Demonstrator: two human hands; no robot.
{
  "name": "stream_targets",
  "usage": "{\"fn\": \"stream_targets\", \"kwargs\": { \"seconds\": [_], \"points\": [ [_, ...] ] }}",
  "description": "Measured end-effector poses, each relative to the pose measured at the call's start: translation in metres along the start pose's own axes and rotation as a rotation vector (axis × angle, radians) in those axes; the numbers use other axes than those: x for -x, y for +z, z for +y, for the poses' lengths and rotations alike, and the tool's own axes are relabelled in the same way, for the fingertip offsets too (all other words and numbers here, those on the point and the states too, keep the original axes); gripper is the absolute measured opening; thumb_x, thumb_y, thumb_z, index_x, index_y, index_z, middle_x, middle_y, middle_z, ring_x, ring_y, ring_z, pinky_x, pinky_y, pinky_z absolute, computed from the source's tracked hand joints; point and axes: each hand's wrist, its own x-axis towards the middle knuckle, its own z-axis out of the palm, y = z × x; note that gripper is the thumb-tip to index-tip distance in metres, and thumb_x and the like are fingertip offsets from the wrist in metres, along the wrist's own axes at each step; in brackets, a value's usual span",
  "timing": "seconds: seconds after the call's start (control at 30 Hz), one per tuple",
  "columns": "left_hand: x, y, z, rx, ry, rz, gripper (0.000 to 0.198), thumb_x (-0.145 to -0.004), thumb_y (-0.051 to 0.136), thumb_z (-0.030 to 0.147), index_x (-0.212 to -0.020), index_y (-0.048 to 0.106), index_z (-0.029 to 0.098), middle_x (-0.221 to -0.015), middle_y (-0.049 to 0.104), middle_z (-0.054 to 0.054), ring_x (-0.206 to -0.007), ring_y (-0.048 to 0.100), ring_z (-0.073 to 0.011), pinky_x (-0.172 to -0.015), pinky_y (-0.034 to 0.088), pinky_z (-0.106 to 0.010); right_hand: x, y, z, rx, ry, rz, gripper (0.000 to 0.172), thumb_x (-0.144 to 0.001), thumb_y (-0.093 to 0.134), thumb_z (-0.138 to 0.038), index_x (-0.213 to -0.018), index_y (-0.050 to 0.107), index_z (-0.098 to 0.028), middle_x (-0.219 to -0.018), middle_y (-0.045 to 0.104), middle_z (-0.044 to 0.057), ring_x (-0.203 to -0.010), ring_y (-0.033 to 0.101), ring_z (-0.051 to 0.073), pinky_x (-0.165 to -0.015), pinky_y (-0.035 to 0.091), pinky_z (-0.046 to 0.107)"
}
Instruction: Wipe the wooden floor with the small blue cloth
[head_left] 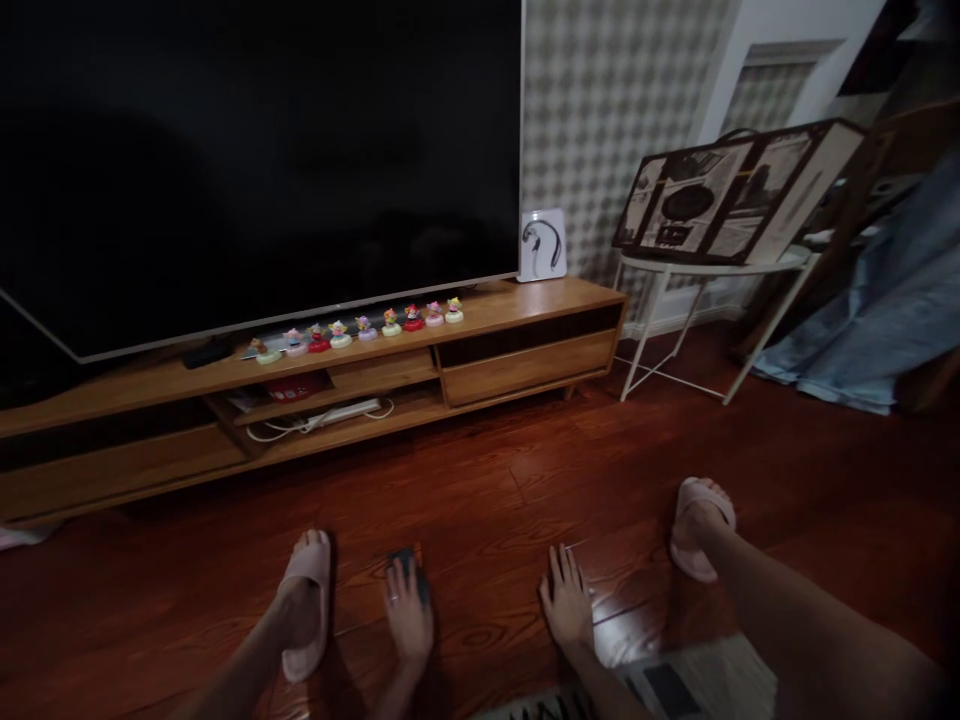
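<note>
Dark item [424,588] apparently pressed to floor [480,520] by left hand [409,617], grip unclear; right hand [568,607] extended, fingers slightly parted. Steady pressure likely needed next.

From where I'm standing, there's open room on the glossy reddish-brown wooden floor [487,500] between the left hand [409,605] and the right hand [568,605], and onward towards twelve o'clock, until the long, low, light-brown wooden cabinet [536,372] bars the way. At eleven its open lower shelf would admit a hand, though a white oblong power strip [349,413] with cables lies inside. A foot in a pale pink slipper [322,590] blocks nine; its fellow [701,497] blocks two.
</note>
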Motion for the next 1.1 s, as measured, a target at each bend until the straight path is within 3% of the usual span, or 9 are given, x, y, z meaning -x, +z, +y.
{"fn": "stream_targets", "kwargs": {
  "seconds": [0.13, 0.23, 0.33, 0.43, 0.57, 0.67, 0.77, 0.9, 1.1],
  "points": [
    [0.048, 0.056, 0.109, 0.126, 0.35, -0.293, 0.074, -0.085, 0.062, 0.034, -0.154, 0.038, 0.044, -0.171, 0.022, 0.005, -0.159, 0.014, -0.0289, -0.128, 0.021, -0.059, 0.0, 0.004, 0.005, -0.015, -0.019, 0.032, 0.063, -0.094, 0.032, -0.035, -0.148, 0.052, -0.008, -0.158, 0.046, 0.015, -0.151, 0.034, 0.028, -0.121, 0.025, 0.045],
    [0.069, 0.086, 0.156, 0.195, 0.522, -0.48, 0.088, -0.077, 0.054, 0.017, -0.16, 0.03, 0.036, -0.172, 0.017, 0.002, -0.159, 0.014, -0.0283, -0.128, 0.024, -0.062, 0.001, 0.009, 0.01, -0.037, -0.045, 0.059, 0.062, -0.095, 0.032, -0.033, -0.148, 0.053, -0.009, -0.157, 0.048, 0.016, -0.151, 0.034, 0.028, -0.121, 0.027, 0.046],
    [0.056, 0.089, 0.144, 0.233, 0.681, -0.608, 0.097, -0.07, 0.049, 0.007, -0.161, 0.026, 0.033, -0.173, 0.01, 0.002, -0.16, 0.008, -0.0253, -0.13, 0.016, -0.061, 0.002, 0.012, 0.012, -0.046, -0.058, 0.084, 0.06, -0.095, 0.031, -0.029, -0.148, 0.052, -0.009, -0.156, 0.049, 0.015, -0.15, 0.035, 0.026, -0.12, 0.028, 0.045],
    [0.019, 0.073, 0.088, 0.205, 0.756, -0.583, 0.096, -0.068, 0.05, 0.003, -0.156, 0.037, 0.038, -0.171, 0.02, 0.003, -0.159, 0.016, -0.022, -0.131, 0.014, -0.058, 0.001, 0.012, 0.012, -0.031, -0.048, 0.099, 0.06, -0.095, 0.03, -0.028, -0.147, 0.054, -0.009, -0.155, 0.051, 0.015, -0.149, 0.037, 0.027, -0.121, 0.028, 0.045],
    [-0.022, 0.045, 0.015, 0.074, 0.345, -0.243, 0.071, -0.085, 0.051, 0.007, -0.149, 0.048, 0.036, -0.165, 0.039, -0.002, -0.154, 0.03, -0.0228, -0.127, 0.027, -0.051, 0.001, 0.011, 0.01, -0.02, -0.045, 0.089, 0.06, -0.095, 0.03, -0.03, -0.147, 0.054, -0.01, -0.156, 0.05, 0.014, -0.149, 0.037, 0.027, -0.12, 0.028, 0.044],
    [-0.026, 0.038, -0.003, -0.024, 0.072, -0.1, 0.045, -0.094, 0.063, 0.036, -0.137, 0.058, 0.027, -0.148, 0.055, -0.009, -0.133, 0.054, -0.0268, -0.11, 0.048, -0.053, 0.001, 0.011, 0.011, -0.025, -0.041, 0.075, 0.061, -0.095, 0.031, -0.03, -0.148, 0.052, -0.01, -0.157, 0.047, 0.014, -0.151, 0.034, 0.026, -0.12, 0.027, 0.043],
    [-0.018, 0.041, 0.007, -0.046, 0.031, -0.087, 0.044, -0.092, 0.065, 0.046, -0.13, 0.06, 0.022, -0.136, 0.061, -0.009, -0.117, 0.062, -0.0248, -0.098, 0.056, -0.05, 0.001, 0.013, 0.012, -0.035, -0.04, 0.066, 0.061, -0.095, 0.031, -0.029, -0.15, 0.05, -0.01, -0.158, 0.046, 0.014, -0.152, 0.031, 0.026, -0.121, 0.025, 0.045],
    [0.001, 0.055, 0.05, -0.063, 0.016, -0.082, 0.051, -0.095, 0.06, 0.031, -0.145, 0.052, 0.03, -0.16, 0.045, -0.01, -0.147, 0.04, -0.032, -0.118, 0.038, -0.06, 0.0, 0.013, 0.012, -0.044, -0.034, 0.061, 0.062, -0.095, 0.03, -0.032, -0.15, 0.051, -0.012, -0.158, 0.047, 0.014, -0.151, 0.033, 0.027, -0.121, 0.025, 0.046],
    [0.034, 0.088, 0.123, 0.095, 0.357, -0.371, 0.079, -0.087, 0.047, 0.012, -0.161, 0.027, 0.03, -0.173, 0.011, -0.003, -0.159, 0.005, -0.0263, -0.131, 0.011, -0.059, 0.0, 0.007, 0.011, -0.039, -0.041, 0.063, 0.061, -0.095, 0.03, -0.031, -0.147, 0.054, -0.01, -0.156, 0.049, 0.015, -0.15, 0.035, 0.028, -0.119, 0.03, 0.046]
  ]
}}
